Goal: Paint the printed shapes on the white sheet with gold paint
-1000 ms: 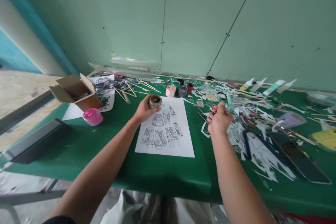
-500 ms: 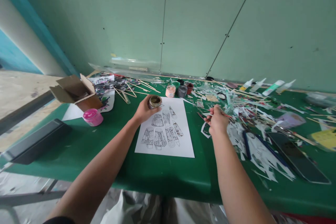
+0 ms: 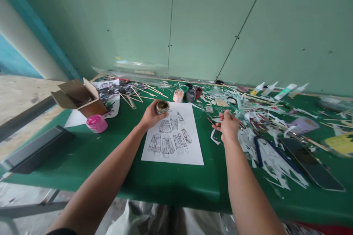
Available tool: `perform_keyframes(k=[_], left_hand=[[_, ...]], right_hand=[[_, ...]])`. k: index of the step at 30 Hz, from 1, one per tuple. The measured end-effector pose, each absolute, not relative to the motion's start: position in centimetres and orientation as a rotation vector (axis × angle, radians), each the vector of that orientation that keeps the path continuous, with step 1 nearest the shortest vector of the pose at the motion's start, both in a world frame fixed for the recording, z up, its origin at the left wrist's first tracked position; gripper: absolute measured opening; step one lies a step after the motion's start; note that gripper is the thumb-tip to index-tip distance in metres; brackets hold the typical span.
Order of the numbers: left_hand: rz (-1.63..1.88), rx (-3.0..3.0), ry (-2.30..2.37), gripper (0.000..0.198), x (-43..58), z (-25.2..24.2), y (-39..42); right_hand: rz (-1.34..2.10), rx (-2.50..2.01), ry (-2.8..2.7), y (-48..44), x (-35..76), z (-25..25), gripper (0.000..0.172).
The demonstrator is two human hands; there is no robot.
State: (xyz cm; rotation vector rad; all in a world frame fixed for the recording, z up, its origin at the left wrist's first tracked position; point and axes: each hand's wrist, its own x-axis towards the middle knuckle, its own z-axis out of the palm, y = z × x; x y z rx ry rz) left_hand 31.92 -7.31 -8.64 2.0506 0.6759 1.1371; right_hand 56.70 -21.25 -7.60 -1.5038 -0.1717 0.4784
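My left hand [image 3: 151, 116] is wrapped round a small open jar of dark golden-brown paint [image 3: 162, 107], held over the upper left of a white sheet [image 3: 193, 156]. Black line drawings of patterned, tapered pieces [image 3: 167, 137] cover the middle of that sheet. To the right of the sheet, my right hand [image 3: 229, 125] pinches a thin reddish paintbrush [image 3: 211, 120], its end pointing left. Most of the brush is hidden by my fingers. Just below this hand lies a small white-edged paper cutout [image 3: 215, 137].
Open paint jars [image 3: 191, 96] stand behind the sheet. A pink paint tub [image 3: 96, 123], cardboard box [image 3: 82, 99] and grey case [image 3: 38, 148] sit at left. Paper scraps [image 3: 275, 161], scissors [image 3: 259, 150], a phone [image 3: 311, 163] and glue bottles [image 3: 286, 91] crowd the right.
The view has shifted very slightly. Both hands keep nearly the same position and grip.
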Motion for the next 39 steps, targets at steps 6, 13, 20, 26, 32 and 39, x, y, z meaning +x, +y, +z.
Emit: perform_keyframes(k=[6, 13, 20, 26, 32, 39], left_hand=[[1.136, 2.048, 0.671, 0.044, 31.9, -8.5, -7.4], [1.132, 2.066, 0.672, 0.044, 32.0, -8.7, -7.4], [1.272, 2.143, 0.869, 0.044, 31.7, -8.4, -7.3], [1.334, 2.206, 0.916, 0.039, 31.6, -8.2, -7.2], [1.314, 2.117, 0.874, 0.042, 31.8, -8.5, -7.0], [1.176, 2.178, 0.939, 0.06, 31.9, -9.1, -6.9]], right_hand=[[0.29, -1.479, -0.297, -21.2, 57.7, -8.6, 0.03], [0.351, -1.289, -0.23, -21.2, 57.0, -7.4, 0.03], [0.968, -0.777, -0.228, -22.1, 55.6, -5.9, 0.034], [1.009, -0.714, -0.248, -22.2, 55.9, -6.1, 0.034], [1.023, -0.736, -0.276, -22.1, 56.3, -6.5, 0.035], [1.053, -0.639, -0.204, -22.3, 55.8, -6.1, 0.033]])
